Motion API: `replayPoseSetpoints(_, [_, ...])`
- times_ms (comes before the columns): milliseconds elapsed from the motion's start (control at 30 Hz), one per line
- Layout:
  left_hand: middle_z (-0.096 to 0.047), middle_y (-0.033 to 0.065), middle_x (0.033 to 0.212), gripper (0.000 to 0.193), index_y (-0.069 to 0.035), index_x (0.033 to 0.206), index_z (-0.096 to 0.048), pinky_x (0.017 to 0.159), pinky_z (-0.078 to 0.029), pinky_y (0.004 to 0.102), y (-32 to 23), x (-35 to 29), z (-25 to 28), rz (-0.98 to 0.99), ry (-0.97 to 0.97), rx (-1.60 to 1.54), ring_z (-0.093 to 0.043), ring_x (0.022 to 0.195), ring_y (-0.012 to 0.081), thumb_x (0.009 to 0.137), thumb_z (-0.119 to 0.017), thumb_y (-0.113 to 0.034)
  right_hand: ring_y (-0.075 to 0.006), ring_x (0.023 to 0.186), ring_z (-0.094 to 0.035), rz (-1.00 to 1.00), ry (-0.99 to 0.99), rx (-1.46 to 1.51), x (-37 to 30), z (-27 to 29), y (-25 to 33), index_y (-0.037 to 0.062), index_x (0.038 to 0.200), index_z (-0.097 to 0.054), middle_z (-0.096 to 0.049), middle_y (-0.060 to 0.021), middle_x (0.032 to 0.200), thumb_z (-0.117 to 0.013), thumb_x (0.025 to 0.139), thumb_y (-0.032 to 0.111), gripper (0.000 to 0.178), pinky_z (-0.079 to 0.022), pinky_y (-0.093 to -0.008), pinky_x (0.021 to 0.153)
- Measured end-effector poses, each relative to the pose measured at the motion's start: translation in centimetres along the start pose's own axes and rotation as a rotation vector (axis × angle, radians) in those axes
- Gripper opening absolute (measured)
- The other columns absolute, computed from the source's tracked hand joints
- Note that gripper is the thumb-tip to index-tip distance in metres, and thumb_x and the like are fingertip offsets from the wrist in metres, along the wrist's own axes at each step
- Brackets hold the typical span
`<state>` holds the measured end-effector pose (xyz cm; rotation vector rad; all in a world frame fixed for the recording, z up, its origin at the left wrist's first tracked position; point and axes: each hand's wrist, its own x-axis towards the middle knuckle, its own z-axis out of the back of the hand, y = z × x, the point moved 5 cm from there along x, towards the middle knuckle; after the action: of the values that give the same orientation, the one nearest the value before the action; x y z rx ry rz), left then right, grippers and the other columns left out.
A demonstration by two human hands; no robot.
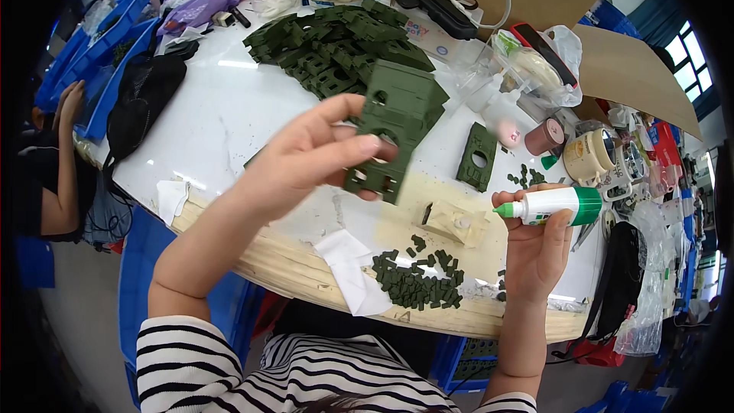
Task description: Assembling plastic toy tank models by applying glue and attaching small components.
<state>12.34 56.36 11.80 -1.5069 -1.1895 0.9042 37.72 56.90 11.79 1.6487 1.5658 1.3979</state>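
Observation:
My left hand (306,149) grips a dark green plastic model hull (399,111) by its edge, raised above the table's middle. The hull has round holes, and the fingers partly cover it. In my right hand (539,248) lies a white and green glue bottle (562,205), its green tip pointing left toward the hull. Below, between the hands, a heap of small dark green parts (417,283) lies near the front edge. A cream-coloured block (456,223) rests just behind that heap. Another green hull piece (478,157) lies flat behind my right hand.
A big pile of green hull pieces (329,46) covers the back middle. Cups (589,154), bags and a red-edged phone (544,53) crowd the right. White paper scraps (352,268) lie at the front edge. Another person's arm (65,160) shows at far left beside blue bins (126,69).

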Motion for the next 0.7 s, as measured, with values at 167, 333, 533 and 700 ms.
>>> replayPoseSetpoints(167, [-0.06, 0.0055, 0.1, 0.044, 0.001, 0.126, -0.046, 0.06, -0.052, 0.0223, -3.9, -3.8, 8.3, 0.088, -0.302, 0.473, -0.059, 0.084, 0.0093, 0.088, -0.055, -0.02, -0.0282, 0.093, -0.059, 0.026, 0.018, -0.019, -0.4, -0.1, 0.5, 0.0004, 0.114, -0.044, -0.057, -0.0145, 0.1, -0.047, 0.094, 0.029, 0.035, -0.048, -0.0458, 0.085])
replayPoseSetpoints(333, [-0.061, 0.0086, 0.097, 0.039, 0.004, 0.12, -0.052, 0.063, -0.053, 0.0236, -2.3, -5.5, 14.4, 0.339, -0.436, 0.763, -0.06, 0.078, 0.0113, 0.087, -0.053, -0.018, -0.0218, 0.092, -0.057, 0.053, -0.008, -0.071, -0.6, 0.0, 0.3, 0.0013, 0.112, -0.042, -0.053, -0.0128, 0.1, -0.044, 0.095, 0.032, 0.035, -0.049, -0.0425, 0.084])
replayPoseSetpoints(533, [-0.063, 0.0152, 0.088, 0.035, 0.0, 0.116, -0.056, 0.063, -0.051, 0.0311, -1.2, -5.1, 15.7, 0.371, -0.488, 1.126, -0.062, 0.074, 0.0193, 0.085, -0.053, -0.016, -0.0247, 0.097, -0.055, 0.052, -0.035, -0.014, -0.8, 0.5, 0.3, 0.0008, 0.114, -0.042, -0.047, -0.0114, 0.11, -0.051, 0.092, 0.026, 0.035, -0.05, -0.0479, 0.082])
replayPoseSetpoints(700, [-0.065, 0.0159, 0.086, 0.03, -0.004, 0.112, -0.057, 0.066, -0.049, 0.0365, -1.4, -5.0, 15.2, 0.247, -0.533, 1.494, -0.063, 0.071, 0.0262, 0.083, -0.056, -0.01, -0.0254, 0.098, -0.056, 0.053, -0.056, -0.016, -0.6, 0.5, 0.3, 0.0007, 0.115, -0.043, -0.047, -0.0116, 0.112, -0.054, 0.091, 0.026, 0.036, -0.049, -0.0448, 0.083])
